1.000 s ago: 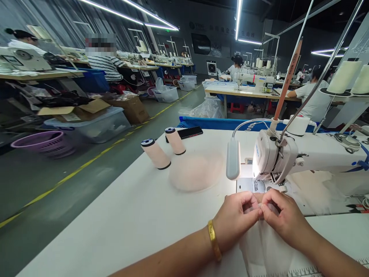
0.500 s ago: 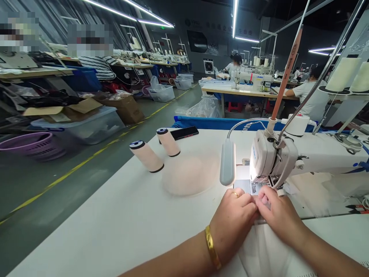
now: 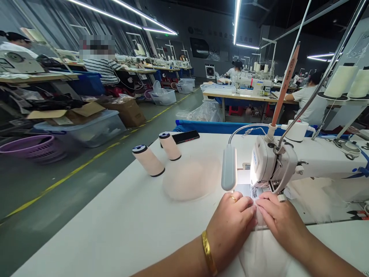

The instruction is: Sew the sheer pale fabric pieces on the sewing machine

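Note:
Both hands are at the needle area of a white sewing machine (image 3: 261, 165). My left hand (image 3: 232, 227), with a gold ring and bangle, has its fingers curled and pressed on sheer white fabric (image 3: 263, 254). Just right of it, my right hand (image 3: 284, 219) holds the same fabric with its fingers close together. The fabric runs from under the presser foot (image 3: 255, 191) down between the wrists toward the near edge. My fingertips partly hide the fabric edge. A grey lamp (image 3: 229, 167) hangs left of the needle.
Two thread cones (image 3: 148, 161) (image 3: 170, 147) and a black phone (image 3: 186, 137) lie at the table's far left. A sheer round piece (image 3: 191, 179) lies nearer. Red-handled snips (image 3: 359, 214) are at the right. Other people sit at machines beyond the aisle.
My hands have parted slightly at the fingertips, and the right fingers have straightened a little from a tighter curl. The whole view has shifted slightly downward in the frame.

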The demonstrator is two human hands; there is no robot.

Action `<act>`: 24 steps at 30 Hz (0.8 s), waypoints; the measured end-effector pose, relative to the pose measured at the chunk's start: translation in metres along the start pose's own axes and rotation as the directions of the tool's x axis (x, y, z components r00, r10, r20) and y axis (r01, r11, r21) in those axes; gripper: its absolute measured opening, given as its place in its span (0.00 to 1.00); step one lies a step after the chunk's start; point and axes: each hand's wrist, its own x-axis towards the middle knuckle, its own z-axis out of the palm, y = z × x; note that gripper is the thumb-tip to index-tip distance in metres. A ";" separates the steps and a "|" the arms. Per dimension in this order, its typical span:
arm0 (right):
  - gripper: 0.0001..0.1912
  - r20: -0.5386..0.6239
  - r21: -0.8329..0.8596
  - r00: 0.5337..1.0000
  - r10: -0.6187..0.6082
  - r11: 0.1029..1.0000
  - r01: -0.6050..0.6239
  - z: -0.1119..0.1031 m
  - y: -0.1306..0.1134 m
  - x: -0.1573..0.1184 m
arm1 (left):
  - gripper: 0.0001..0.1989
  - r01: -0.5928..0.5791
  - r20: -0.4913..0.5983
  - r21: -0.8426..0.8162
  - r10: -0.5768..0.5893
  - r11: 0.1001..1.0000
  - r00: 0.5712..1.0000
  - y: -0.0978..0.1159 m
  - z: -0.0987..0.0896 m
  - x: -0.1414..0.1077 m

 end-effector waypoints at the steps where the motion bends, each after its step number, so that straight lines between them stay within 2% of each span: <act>1: 0.18 -0.008 -0.008 1.000 0.008 1.000 -0.008 0.000 0.001 0.000 | 0.02 0.000 0.006 -0.001 0.000 1.000 1.000 0.000 0.000 0.000; 11: 0.18 -0.044 -0.071 0.997 0.066 0.995 -0.069 0.008 0.009 0.001 | 0.10 0.070 0.071 0.043 -0.073 0.997 0.995 0.005 -0.003 0.006; 18: 0.19 -0.029 -0.143 0.999 0.040 0.989 -0.044 0.012 0.017 0.000 | 0.11 0.076 0.075 0.072 -0.081 0.995 0.994 0.008 -0.001 0.008; 24: 0.19 -0.004 -0.182 0.998 0.059 0.982 -0.059 0.008 0.012 0.003 | 0.10 0.071 0.070 0.078 -0.077 0.994 0.995 0.010 0.000 0.006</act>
